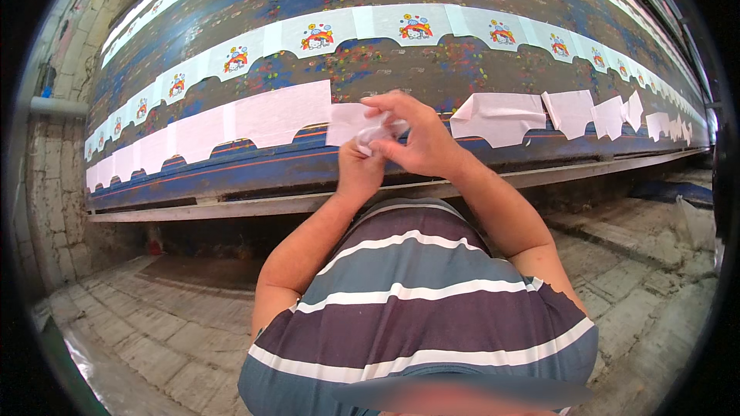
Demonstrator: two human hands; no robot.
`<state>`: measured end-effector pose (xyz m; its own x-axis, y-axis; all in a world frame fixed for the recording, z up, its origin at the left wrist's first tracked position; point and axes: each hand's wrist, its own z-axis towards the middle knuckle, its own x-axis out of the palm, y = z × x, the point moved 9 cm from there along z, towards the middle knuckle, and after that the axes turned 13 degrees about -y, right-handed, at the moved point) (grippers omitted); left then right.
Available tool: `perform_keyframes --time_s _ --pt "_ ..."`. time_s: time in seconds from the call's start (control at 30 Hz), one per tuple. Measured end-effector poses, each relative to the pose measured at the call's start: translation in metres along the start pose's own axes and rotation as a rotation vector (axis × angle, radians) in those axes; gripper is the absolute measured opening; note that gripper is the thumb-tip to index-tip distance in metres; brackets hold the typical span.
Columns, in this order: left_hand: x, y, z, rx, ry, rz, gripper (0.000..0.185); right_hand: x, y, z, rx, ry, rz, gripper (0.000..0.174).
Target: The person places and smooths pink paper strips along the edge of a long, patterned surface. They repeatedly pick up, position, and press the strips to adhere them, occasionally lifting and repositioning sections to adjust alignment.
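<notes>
A pale pink fabric piece [347, 119] lies partly flat on the long printing table [381, 78], its right end bunched up between my hands. My left hand [361, 169] is closed around the crumpled part of this cloth, close to the table's near edge. Just to the right, my right hand [425, 136] arches over the bunch with thumb and fingers curved apart; the cloth there is blurred, so whether it is gripped cannot be told. Left of my hands, a row of flat pink cut pieces [283, 112] runs along the table. To the right rests a loose, creased pink piece [500, 118].
Farther back, a row of pale cut pieces [416, 26] bears printed cartoon motifs. More loose pink pieces [569, 112] are strewn to the right. The table's near rail [277, 206] crosses before my body. Below is a paved floor [167, 323]; a brick wall [55, 185] stands at left.
</notes>
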<state>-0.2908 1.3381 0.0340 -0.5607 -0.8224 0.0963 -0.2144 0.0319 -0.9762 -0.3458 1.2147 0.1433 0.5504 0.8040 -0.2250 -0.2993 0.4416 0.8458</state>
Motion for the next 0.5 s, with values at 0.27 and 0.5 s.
perform_keyframes --time_s 0.27,0.5 --pt "-0.125 -0.051 -0.019 0.016 0.074 -0.269 0.015 0.015 -0.052 -0.061 0.228 0.582 -0.242 0.026" --pt "-0.179 -0.013 0.058 0.258 -0.281 0.571 0.016 -0.052 -0.131 -0.060 0.584 0.178 -0.249 0.010"
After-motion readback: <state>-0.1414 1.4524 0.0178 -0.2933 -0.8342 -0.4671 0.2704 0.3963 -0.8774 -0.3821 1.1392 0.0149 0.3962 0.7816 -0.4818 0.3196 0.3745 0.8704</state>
